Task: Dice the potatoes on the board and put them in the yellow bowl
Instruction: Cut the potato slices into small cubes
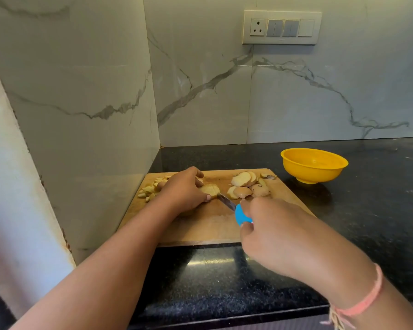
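Our right wrist, at the lower right of the frame, wore a pink thread band (365, 303). Further up, our right hand (279, 236) had its fingers clenched round the blue handle of a knife (231, 206), whose blade pointed up and left into a potato (210, 189) piece near the middle of the frame. Our left hand (184, 189) lay over that piece, fingers curled on it and holding it down on the board (212, 227). Left of that hand sat a small heap of dice (149, 190) near the board's left edge; to its right lay a loose cluster of slices (243, 184), some with skin. We saw the yellow bowl (314, 166) standing on the dark bench (367, 198), just off the board's upper right corner. A switch panel (281, 27) hung on the marble wall at the upper right.
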The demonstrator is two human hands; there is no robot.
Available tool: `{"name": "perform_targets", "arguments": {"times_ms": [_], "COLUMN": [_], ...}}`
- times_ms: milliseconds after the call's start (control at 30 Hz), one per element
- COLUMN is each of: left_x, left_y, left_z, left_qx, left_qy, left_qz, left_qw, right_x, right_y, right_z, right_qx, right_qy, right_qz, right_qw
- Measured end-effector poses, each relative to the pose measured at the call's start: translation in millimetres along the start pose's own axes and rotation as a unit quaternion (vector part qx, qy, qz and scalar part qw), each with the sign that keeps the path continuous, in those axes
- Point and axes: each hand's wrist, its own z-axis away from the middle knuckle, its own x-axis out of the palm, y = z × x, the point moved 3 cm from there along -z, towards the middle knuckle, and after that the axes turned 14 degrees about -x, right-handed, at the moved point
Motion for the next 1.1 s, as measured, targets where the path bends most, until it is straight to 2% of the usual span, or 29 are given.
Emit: {"name": "perform_targets", "arguments": {"times_ms": [67,400,633,833,1100], "left_x": [-1,-6,-8,-6,-4], "left_y": [-1,-1,1,-3,-5], "left_z": [0,7,5,0,-2], "left_qx": [0.002,0.015,0.007,-0.005,-0.015], "left_qy": [-0.001,-0.018,-0.027,-0.009,-0.001], "left_qz": [0.006,0.044,0.055,0.045,0.035], "left_qw": [1.000,0.999,0.998,0.999,0.999], "right_x": [-3,7,16,8,8], "right_y": [2,7,5,-6,5], "right_z": [3,-28,-48,-55,-25], "right_qx": [0.008,0.015,0.026,-0.009,0.003], "right_qy": [-0.003,0.085,0.074,0.046,0.031], "right_qz": [-0.001,-0.035,-0.013,0.010,-0.009], "right_qw": [1.000,0.996,0.997,0.999,0.999]}}
